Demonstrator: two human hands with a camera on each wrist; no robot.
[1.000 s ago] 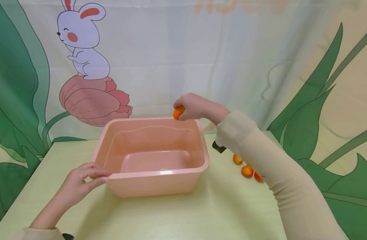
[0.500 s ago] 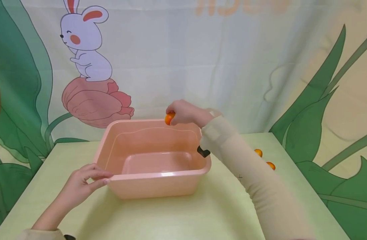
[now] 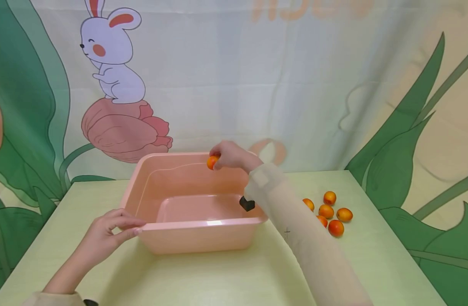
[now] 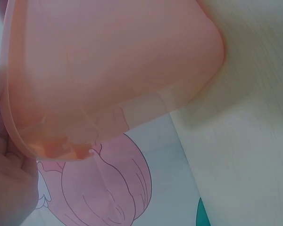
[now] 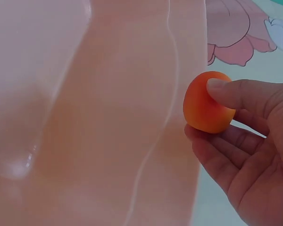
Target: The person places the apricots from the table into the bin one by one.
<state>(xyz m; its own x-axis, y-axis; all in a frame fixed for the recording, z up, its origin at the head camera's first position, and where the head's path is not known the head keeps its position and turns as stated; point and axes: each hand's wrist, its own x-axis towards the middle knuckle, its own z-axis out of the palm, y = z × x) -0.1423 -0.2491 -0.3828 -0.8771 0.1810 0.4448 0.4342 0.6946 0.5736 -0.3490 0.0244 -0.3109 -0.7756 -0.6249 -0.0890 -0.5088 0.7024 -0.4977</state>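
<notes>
A pink plastic basin [image 3: 197,236] stands on the table, and its inner floor shows bare. At its front-left corner my left hand [image 3: 104,233] grips the rim, thumb and fingers on it; the left wrist view shows the fingers [image 4: 14,162] at the basin's edge. My right hand [image 3: 232,155] is over the back right part of the basin, near the far rim. It pinches a small, smooth orange-red fruit [image 5: 203,108] between thumb and fingers, with the basin's inner wall beside it in the right wrist view.
Several more orange-red fruits [image 3: 336,228] lie grouped on the pale table [image 3: 234,278] to the right of the basin, some partly behind the right sleeve [image 3: 295,229]. A printed curtain [image 3: 203,85] hangs right behind the table's far edge.
My right hand has moved left and down with the fruit, from above the back right corner to over the basin. The sleeve uncovers more fruits on the table. The left hand keeps its hold.
</notes>
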